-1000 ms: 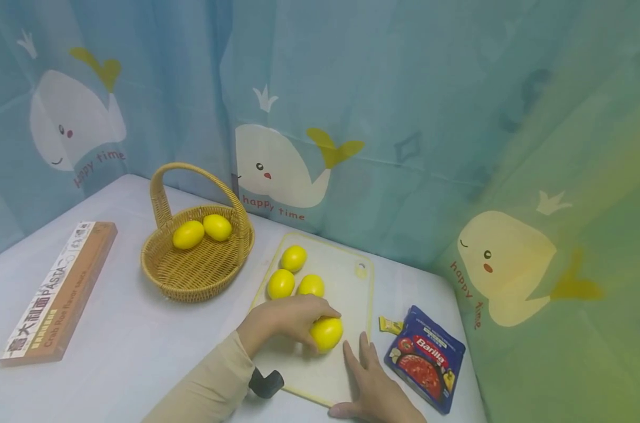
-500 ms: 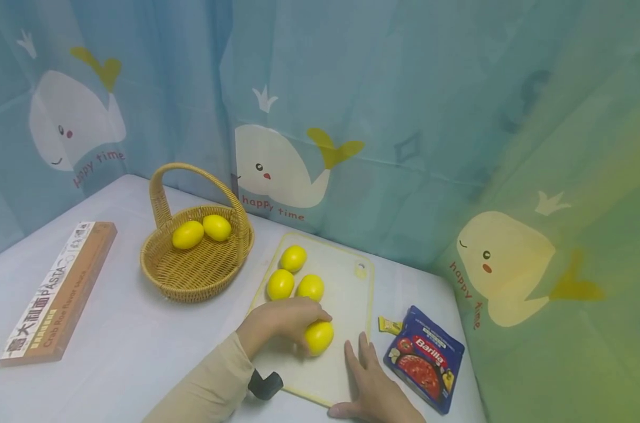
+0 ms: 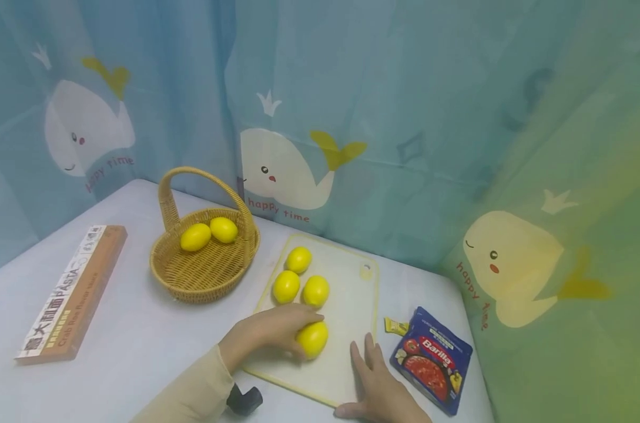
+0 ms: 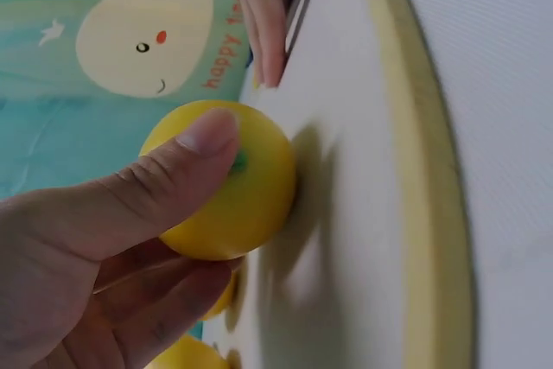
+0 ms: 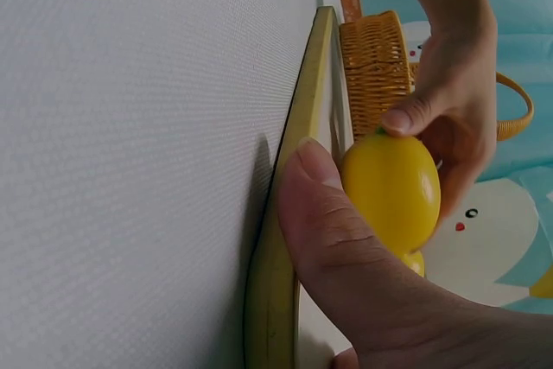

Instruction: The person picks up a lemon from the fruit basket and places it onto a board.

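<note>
Head view: gripping 1 lemon (image 3: 312,340) in fingers of the left hand (image 3: 272,330), resting right hand (image 3: 377,385), wide-spread, at the cutting board's (image 3: 348,294) edge.

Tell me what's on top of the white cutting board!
Three lemons sit on the cutting board, and the left hand holds a fourth lemon over it. The right hand touches its edge. I can't see the patch that the left hand covers.

My left hand (image 3: 274,332) covers part of the lemon (image 3: 313,341) it grips. The head view's lower edge cuts off my sleeve (image 3: 190,388) and my right hand (image 3: 378,382) near the wrist. The yellow packet's (image 3: 396,326) print is too small to read.
</note>
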A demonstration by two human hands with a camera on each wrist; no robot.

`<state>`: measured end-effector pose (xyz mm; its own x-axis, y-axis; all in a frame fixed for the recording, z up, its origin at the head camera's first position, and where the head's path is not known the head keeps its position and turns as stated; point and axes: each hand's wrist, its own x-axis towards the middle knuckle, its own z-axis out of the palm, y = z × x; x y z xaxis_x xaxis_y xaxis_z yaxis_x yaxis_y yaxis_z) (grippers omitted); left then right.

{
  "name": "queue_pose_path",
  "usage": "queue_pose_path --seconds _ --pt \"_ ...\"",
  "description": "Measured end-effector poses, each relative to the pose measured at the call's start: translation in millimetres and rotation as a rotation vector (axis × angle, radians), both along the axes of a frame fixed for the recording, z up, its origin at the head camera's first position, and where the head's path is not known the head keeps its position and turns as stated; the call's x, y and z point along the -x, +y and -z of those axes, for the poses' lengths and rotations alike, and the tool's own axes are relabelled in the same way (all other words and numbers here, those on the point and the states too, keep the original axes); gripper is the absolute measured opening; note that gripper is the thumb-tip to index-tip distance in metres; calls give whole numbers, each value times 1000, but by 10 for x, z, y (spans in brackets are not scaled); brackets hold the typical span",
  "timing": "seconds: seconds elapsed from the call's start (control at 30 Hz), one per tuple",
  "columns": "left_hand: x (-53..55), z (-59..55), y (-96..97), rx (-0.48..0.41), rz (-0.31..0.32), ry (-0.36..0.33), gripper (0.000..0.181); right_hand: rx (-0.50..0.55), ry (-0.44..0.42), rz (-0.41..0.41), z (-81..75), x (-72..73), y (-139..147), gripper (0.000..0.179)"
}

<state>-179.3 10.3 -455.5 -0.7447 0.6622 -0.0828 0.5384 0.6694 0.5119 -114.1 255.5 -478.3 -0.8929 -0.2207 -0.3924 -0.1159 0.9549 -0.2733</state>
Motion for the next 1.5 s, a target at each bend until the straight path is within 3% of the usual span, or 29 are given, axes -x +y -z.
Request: queue_pose_path --seconds 0.23,0.5,0.97,1.5 --pt "-43 53 -132 -84 -73 12 80 -20 -5 7 24 16 10 124" --pt "-81 70 -194 -71 -148 43 77 -23 12 -9 15 8 1 124" --pt "-86 88 -200 -66 -156 49 76 -35 7 4 11 7 2 125" --pt "-102 10 -245 -27 -142 100 77 -16 -7 8 28 15 5 125"
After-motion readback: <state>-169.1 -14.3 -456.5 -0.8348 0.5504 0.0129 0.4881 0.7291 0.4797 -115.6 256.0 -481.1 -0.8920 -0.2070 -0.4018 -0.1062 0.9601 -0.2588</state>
